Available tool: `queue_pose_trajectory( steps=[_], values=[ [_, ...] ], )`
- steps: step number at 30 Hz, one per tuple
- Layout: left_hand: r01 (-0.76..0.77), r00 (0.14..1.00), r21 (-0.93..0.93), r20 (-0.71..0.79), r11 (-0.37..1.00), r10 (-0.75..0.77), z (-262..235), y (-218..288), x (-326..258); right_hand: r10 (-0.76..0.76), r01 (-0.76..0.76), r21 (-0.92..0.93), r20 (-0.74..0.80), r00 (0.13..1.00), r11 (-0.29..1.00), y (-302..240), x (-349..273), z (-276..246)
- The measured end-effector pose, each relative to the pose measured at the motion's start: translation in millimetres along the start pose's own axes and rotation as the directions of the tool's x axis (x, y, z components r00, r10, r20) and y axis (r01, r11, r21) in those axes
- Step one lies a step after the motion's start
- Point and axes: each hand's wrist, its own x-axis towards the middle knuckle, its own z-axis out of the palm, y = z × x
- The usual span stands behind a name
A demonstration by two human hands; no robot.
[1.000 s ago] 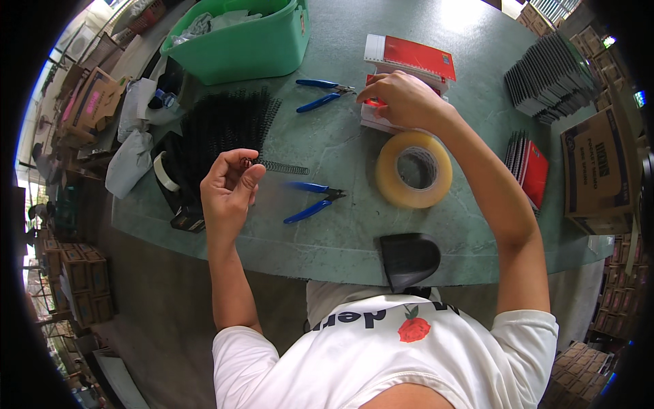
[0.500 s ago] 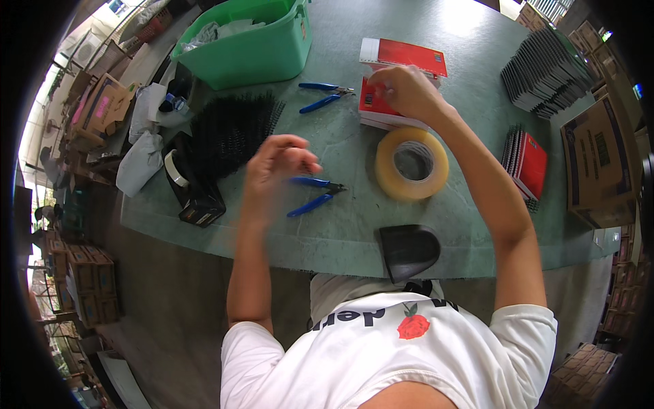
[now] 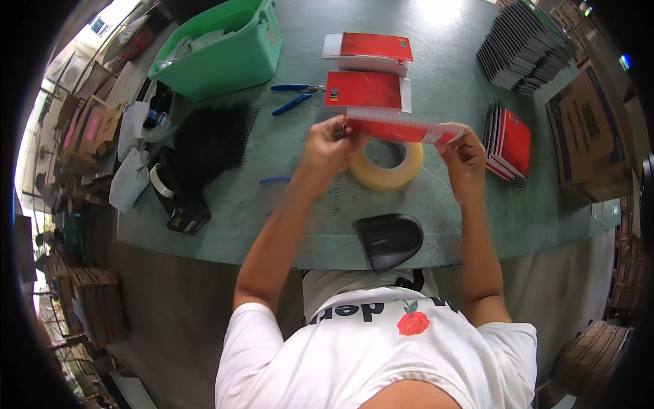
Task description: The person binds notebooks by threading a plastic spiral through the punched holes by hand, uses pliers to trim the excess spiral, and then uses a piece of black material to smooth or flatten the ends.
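A thin red-covered notebook (image 3: 398,129) is held level above the table, slightly blurred, by both hands. My left hand (image 3: 330,146) grips its left end, and a small dark thing shows at those fingers. At its right end, my right hand (image 3: 466,158) pinches the corner. Directly beyond it lie two stacks of red-covered notebooks, a nearer stack (image 3: 363,90) and a farther stack (image 3: 377,46), with white page edges showing. Under the held notebook sits a wide roll of clear yellowish tape (image 3: 387,178), partly covered. Blue-handled cutters (image 3: 274,180) are mostly hidden behind my left forearm.
More blue-handled cutters (image 3: 293,101) lie near a green bin (image 3: 225,65). Left are black binding coils (image 3: 211,136) and a tape dispenser (image 3: 182,208). Right are red spiral notebooks (image 3: 512,144), a dark spiral-bound stack (image 3: 521,51) and a carton (image 3: 591,136). A black curved piece (image 3: 392,240) rests at the front edge.
My right hand has come back from the nearer stack toward me with a red notebook. My left hand has moved right and up from beside the cutters and now holds it too.
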Motion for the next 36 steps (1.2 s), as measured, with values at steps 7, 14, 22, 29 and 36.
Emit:
queue_pose_trajectory(
  steps=[7,14,22,29,36],
  values=[
    [-0.117,0.979,0.438,-0.098,0.891,0.177,-5.0,-3.8,-26.0,0.191,-0.136,-0.268,0.193,0.962,0.954,15.4,-5.1,-16.3],
    [-0.157,0.966,0.540,-0.091,0.827,0.242,4.1,-7.3,-24.7,0.247,-0.176,-0.334,0.183,0.952,0.926,3.7,4.3,7.0],
    [0.042,0.978,0.261,-0.208,0.965,0.014,-2.6,-13.9,-33.7,0.228,-0.127,-0.405,0.211,0.951,0.906,19.2,18.1,7.0],
    [-0.048,0.957,0.405,-0.243,0.913,0.158,-11.2,18.1,-59.2,0.345,-0.294,-0.271,0.168,0.923,0.917,26.1,13.8,7.5],
    [-0.175,0.920,0.597,-0.185,0.783,0.346,-2.0,13.8,-48.0,0.226,-0.171,-0.265,0.191,0.955,0.949,27.1,13.0,12.6]
  ],
)
